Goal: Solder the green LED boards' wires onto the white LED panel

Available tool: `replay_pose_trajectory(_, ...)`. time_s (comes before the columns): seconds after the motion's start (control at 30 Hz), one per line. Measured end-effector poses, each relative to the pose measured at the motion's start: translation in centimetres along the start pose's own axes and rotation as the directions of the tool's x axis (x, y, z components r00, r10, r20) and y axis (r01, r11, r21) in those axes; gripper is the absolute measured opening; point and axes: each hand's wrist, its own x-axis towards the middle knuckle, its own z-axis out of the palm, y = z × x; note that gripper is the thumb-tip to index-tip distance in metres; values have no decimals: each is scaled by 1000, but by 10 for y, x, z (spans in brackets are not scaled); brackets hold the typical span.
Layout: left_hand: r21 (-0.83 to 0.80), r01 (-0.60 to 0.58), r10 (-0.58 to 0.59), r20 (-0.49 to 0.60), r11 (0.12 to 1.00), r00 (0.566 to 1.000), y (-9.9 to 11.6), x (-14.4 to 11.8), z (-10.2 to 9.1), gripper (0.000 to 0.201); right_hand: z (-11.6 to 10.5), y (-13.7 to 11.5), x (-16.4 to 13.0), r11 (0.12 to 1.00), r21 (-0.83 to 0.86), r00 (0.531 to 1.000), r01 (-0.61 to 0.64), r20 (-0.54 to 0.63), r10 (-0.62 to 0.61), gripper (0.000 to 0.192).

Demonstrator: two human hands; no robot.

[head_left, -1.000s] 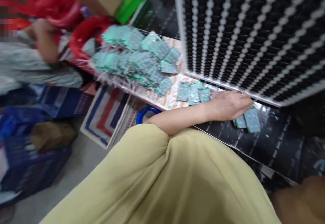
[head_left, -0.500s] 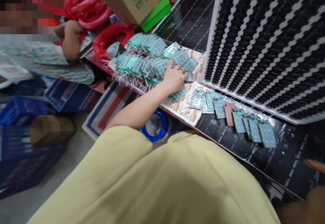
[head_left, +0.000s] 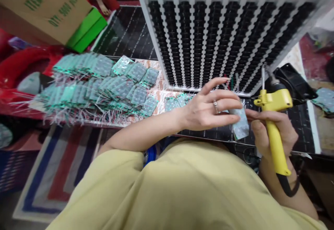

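Note:
My left hand [head_left: 214,106], a ring on one finger, reaches over the bench with its fingers stretched and apart. Its fingertips overlap the upper part of a small circuit board [head_left: 240,127]; whether they touch it I cannot tell. In my right hand [head_left: 276,132] is a yellow soldering gun [head_left: 277,146], its metal tip pointing up and away. A finger of that hand reaches to the board's right edge. Left of my hands lie many green-edged circuit boards [head_left: 117,87] in overlapping rows, with thin wires sticking out. More boards [head_left: 177,101] are partly hidden behind my left hand.
A white-framed tray [head_left: 150,31] filled with rows of black parts leans behind the hands. A black fan-like device [head_left: 294,82] stands at right. Further boards [head_left: 325,99] lie far right. At left are a cardboard box [head_left: 44,10], a green box [head_left: 87,30] and red coils [head_left: 15,63].
The view has swung right. My left hand has left the pile of boards and moved right to the single board. My right hand now shows with the soldering gun in it.

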Motion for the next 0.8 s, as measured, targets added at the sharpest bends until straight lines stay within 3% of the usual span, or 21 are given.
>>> replay_pose_trajectory(0.07, 4, -60, 60, -60, 998, 996, 2, 13, 14, 21, -1, -4, 0, 998, -46, 995, 36, -90, -40, 19)
replay_pose_trajectory(0.13, 32, -98, 103, -269, 995, 957, 2, 16, 24, 24, -7, -4, -1, 991, -130, 975, 27, -217, -55, 24)
replay_pose_trajectory(0.2, -3, -41, 36, -449, 999, 893, 2, 15, 30, 27, -13, 0, -2, 977, -211, 950, 25, -299, -89, 25)
replay_pose_trajectory(0.23, -65, 12, -42, -471, 998, 881, 2, 14, 32, 27, -16, 2, -1, 969, -243, 944, 36, -310, -113, 25)
replay_pose_trajectory(0.33, -291, 170, -258, -296, 941, 920, 5, 20, 38, 22, -20, 7, 1, 947, -301, 946, 109, -261, -191, 23)
replay_pose_trajectory(0.43, -425, 274, -358, -132, 863, 924, 9, 39, 41, 23, -18, 8, 3, 919, -349, 954, 184, -163, -253, 22)
replay_pose_trajectory(0.57, -566, 451, -514, 55, 690, 856, 8, 67, 44, 28, -17, 10, 2, 893, -364, 952, 266, -44, -301, 22)
replay_pose_trajectory(0.67, -660, 530, -570, 184, 532, 801, 6, 76, 51, 38, -19, 15, 1, 898, -360, 955, 252, -56, -291, 23)
replay_pose_trajectory(0.73, -712, 513, -609, 150, 480, 779, 7, 74, 62, 42, -21, 18, 1, 907, -357, 956, 222, -105, -275, 22)
replay_pose_trajectory(0.8, -734, 413, -627, -24, 540, 778, 7, 64, 74, 39, -22, 19, 2, 914, -355, 955, 195, -142, -259, 22)
